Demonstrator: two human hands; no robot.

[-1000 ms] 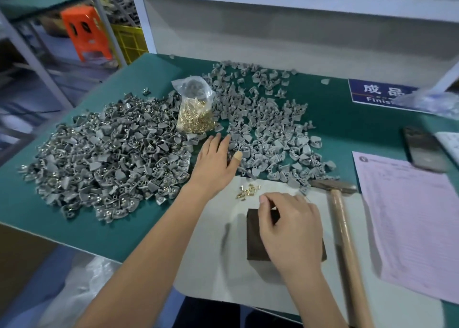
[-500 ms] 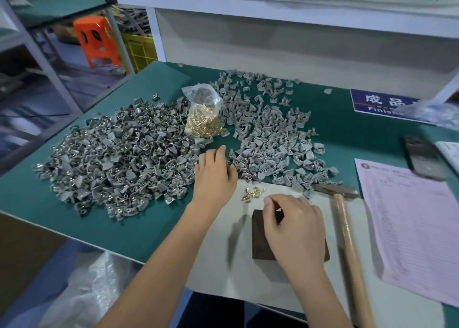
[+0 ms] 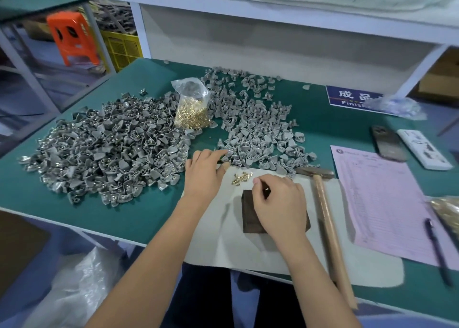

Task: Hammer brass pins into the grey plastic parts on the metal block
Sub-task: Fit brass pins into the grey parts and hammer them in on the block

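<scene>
The green bench (image 3: 323, 129) carries two heaps of grey plastic parts (image 3: 111, 153), a clear bag of brass pins (image 3: 192, 114) between them, a pink form (image 3: 387, 203) and a hammer (image 3: 327, 218) lying right of the white sheet (image 3: 216, 240). The dark metal block (image 3: 249, 213) sits under the right hand (image 3: 278, 203), whose curled fingers cover whatever they pinch. The left hand (image 3: 203, 171), fingers relaxed, reaches the heap's edge beside loose pins (image 3: 240, 178)

— Where's the view from?
— One head-worn wide-angle camera, looking forward and down, close over the tabletop (image 3: 139, 218). Its near edge crosses the lower frame; the shelving fills the top.
</scene>
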